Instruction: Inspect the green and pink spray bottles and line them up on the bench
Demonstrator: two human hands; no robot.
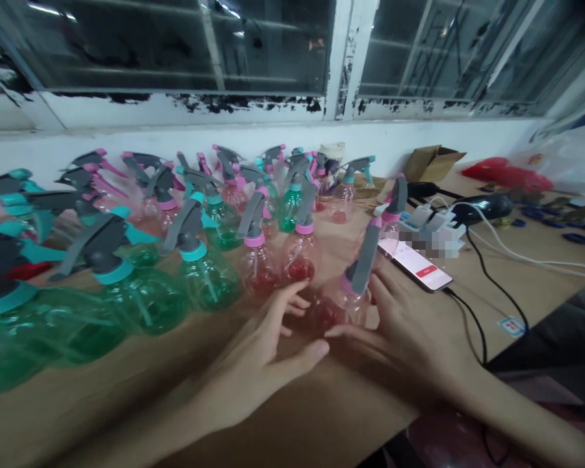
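Observation:
A clear pink spray bottle (332,311) with a grey trigger head and pink collar stands on the table in front of me. My right hand (403,328) grips it from the right side, thumb at the front and fingers partly hidden behind it. To its left is my left hand (273,351), open with fingers and thumb apart, holding nothing. Just beyond the left fingertips stand two more pink bottles, one at the left (260,266) and one nearer the middle (299,257). Green bottles with turquoise collars, such as this one (207,281), fill the left side.
Several more spray bottles crowd the back near the window wall. At right lie a lit phone (419,263), a power strip (439,234) with plugs, and a black cable (475,325). Farther back are an open cardboard box (431,162) and red plastic (509,174).

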